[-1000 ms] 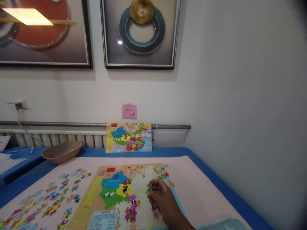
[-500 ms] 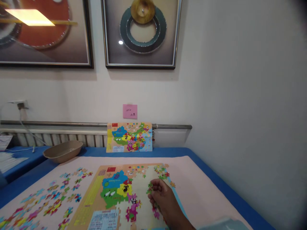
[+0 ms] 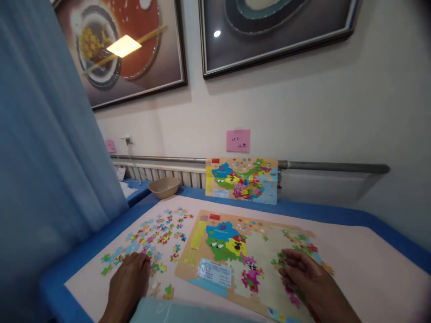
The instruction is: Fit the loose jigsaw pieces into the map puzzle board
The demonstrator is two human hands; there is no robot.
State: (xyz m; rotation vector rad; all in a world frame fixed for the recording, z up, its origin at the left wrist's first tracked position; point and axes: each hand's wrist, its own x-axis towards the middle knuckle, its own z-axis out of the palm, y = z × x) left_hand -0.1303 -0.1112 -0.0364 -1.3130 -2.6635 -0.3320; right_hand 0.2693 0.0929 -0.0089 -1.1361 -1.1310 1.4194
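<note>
Seen from above, a map puzzle board (image 3: pixel 202 233) lies on a pale mat over a blue table (image 3: pixel 336 215), its left part filled with coloured regions and its middle bare. The right hand (image 3: pixel 310 280) rests on the board's right part, fingers curled around a small green puzzle piece (image 3: pixel 276 261) pinched at the fingertips. The left hand (image 3: pixel 129 282) lies flat, fingers loosely together, among loose pieces (image 3: pixel 158 229) scattered left of the board; whether it grips one cannot be told. A finished reference map (image 3: pixel 241 179) leans against the far wall, with a beige bowl (image 3: pixel 164 187) to its left. Pressing a piece into a wrong gap could shift neighbouring pieces, and a sweeping sleeve could knock loose ones off the near edge.
</note>
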